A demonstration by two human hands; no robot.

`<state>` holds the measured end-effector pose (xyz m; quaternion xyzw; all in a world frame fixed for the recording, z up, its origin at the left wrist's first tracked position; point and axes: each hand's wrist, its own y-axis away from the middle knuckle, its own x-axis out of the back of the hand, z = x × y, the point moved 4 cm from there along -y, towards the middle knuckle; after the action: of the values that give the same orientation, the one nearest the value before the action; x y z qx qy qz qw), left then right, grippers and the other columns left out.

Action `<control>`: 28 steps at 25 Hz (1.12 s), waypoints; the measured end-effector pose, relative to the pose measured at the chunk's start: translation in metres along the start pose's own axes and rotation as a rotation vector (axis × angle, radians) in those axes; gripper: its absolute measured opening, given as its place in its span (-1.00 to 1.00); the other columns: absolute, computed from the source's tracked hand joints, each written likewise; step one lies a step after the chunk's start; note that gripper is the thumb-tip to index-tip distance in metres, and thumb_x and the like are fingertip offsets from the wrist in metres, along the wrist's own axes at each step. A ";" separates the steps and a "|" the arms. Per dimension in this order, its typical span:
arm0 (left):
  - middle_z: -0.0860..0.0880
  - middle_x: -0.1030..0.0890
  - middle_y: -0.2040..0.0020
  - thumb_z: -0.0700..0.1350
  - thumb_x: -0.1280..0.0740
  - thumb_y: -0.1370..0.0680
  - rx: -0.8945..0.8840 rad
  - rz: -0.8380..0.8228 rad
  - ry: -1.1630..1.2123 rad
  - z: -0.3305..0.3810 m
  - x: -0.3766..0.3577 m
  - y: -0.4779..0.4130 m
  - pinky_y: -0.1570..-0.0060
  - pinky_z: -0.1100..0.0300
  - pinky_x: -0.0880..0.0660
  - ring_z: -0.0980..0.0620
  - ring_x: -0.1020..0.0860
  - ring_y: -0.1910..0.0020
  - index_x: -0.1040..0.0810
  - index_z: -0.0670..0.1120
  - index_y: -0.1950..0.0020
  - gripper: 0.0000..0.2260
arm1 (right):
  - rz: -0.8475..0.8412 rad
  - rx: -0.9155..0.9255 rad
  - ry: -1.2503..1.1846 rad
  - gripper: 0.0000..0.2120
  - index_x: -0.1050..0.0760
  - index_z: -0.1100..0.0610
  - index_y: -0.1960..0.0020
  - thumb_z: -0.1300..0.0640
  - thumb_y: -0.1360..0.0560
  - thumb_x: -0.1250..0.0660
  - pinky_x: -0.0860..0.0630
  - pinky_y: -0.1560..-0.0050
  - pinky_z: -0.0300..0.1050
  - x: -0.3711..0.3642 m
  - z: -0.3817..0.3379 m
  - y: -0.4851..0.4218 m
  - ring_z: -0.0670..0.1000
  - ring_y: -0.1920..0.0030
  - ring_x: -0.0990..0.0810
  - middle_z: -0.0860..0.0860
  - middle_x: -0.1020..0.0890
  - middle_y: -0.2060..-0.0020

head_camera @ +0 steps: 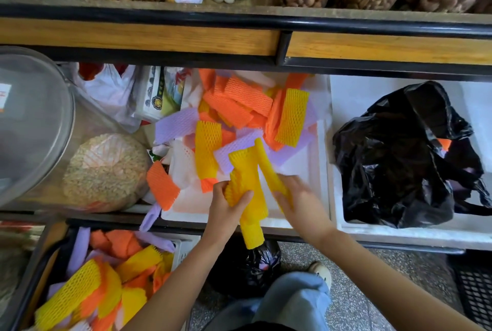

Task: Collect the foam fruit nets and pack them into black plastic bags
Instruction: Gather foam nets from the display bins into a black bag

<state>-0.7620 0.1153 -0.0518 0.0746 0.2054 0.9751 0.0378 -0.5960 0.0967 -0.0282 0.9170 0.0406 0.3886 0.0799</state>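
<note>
Left hand grips yellow net bundle; right hand grips single yellow net.

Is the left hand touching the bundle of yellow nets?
Touching. The head view shows the left hand with thumb and fingers curled round the bundle of yellow nets; the right hand grips a separate yellow net.

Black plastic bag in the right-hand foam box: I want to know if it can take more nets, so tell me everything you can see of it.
The black plastic bag is thin, glossy film, heavily crumpled and slumped rather than standing. It lies inside the white foam box, right of the net pile, filling most of the box floor. An orange foam net pokes out through a gap near its top. A handle loop trails toward the right. Nothing else touches it.
</note>
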 end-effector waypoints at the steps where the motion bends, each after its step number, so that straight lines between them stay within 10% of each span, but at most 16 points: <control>1: -0.04 -0.54 -0.05 -0.07 -0.31 -0.54 0.004 -0.019 0.037 0.002 -0.004 0.003 0.03 0.24 -0.51 0.02 -0.54 -0.03 -0.34 -0.10 -0.18 -0.73 | -0.105 0.016 -0.003 -0.46 -0.23 0.10 -0.45 -0.11 -0.55 -0.20 -0.40 -0.16 -0.12 -0.011 -0.005 0.007 0.02 -0.23 -0.45 0.02 -0.39 -0.31; 4: -0.04 -0.53 -0.07 -0.06 -0.26 -0.57 0.000 -0.041 0.107 0.006 -0.011 0.009 0.02 0.23 -0.53 0.06 -0.55 -0.04 -0.36 -0.08 -0.18 -0.77 | -0.161 0.009 -0.061 -0.25 -0.17 0.11 -0.47 -0.29 -0.44 -0.21 -0.42 -0.25 -0.07 -0.027 -0.011 0.017 -0.03 -0.31 -0.39 -0.02 -0.36 -0.35; 8: -0.05 -0.56 -0.01 -0.13 -0.29 -0.57 -0.047 0.101 0.031 0.001 0.003 0.005 -0.09 -0.10 -0.52 -0.06 -0.56 -0.04 -0.40 -0.11 -0.18 -0.78 | -0.037 -0.030 -0.105 -0.59 -0.28 0.11 -0.38 0.05 -0.57 -0.24 -0.42 -0.02 -0.17 -0.014 -0.009 0.011 0.04 -0.14 -0.53 0.01 -0.50 -0.22; 15: 0.02 -0.56 -0.09 -0.03 -0.06 -0.65 -0.017 0.018 0.268 0.013 -0.009 0.015 -0.05 0.12 -0.54 0.03 -0.55 -0.11 -0.43 -0.01 -0.16 -0.80 | -0.147 -0.097 -0.048 -0.26 -0.12 0.09 -0.42 -0.24 -0.42 -0.33 -0.42 -0.07 -0.07 -0.032 -0.022 0.018 0.05 -0.24 -0.45 0.01 -0.46 -0.25; 21: 0.10 -0.50 -0.28 0.20 -0.19 -0.49 -0.120 -0.201 0.034 -0.002 0.022 0.013 -0.27 0.21 -0.38 0.21 -0.45 -0.27 -0.46 0.03 -0.27 -0.57 | -0.017 -0.232 -0.060 -0.56 -0.28 0.11 -0.20 -0.09 -0.48 -0.33 -0.42 0.19 -0.03 -0.027 -0.021 -0.010 0.21 0.02 -0.58 0.11 -0.61 0.05; 25: -0.02 -0.50 -0.16 -0.03 -0.29 -0.46 -0.339 0.256 -0.401 -0.019 0.097 0.000 -0.16 0.07 -0.41 -0.01 -0.47 -0.16 -0.44 -0.08 -0.21 -0.66 | -0.038 -0.220 -0.038 -0.60 -0.30 0.10 -0.18 -0.08 -0.48 -0.33 -0.47 0.15 0.02 -0.033 -0.029 -0.028 0.22 0.06 -0.58 0.12 -0.61 0.09; 28: -0.22 -0.46 -0.27 0.03 -0.42 -0.42 -0.126 0.430 -0.738 -0.065 0.151 -0.024 -0.15 -0.15 -0.40 -0.25 -0.42 -0.23 -0.37 -0.23 -0.36 -0.40 | -0.085 -0.212 0.012 -0.55 -0.30 0.11 -0.22 -0.10 -0.47 -0.33 -0.44 0.14 0.00 -0.042 -0.035 -0.035 0.22 0.02 -0.57 0.13 -0.60 0.06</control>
<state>-0.9199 0.1273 -0.1006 0.4571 0.0978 0.8793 -0.0910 -0.6508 0.1292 -0.0407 0.8985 0.0386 0.3924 0.1928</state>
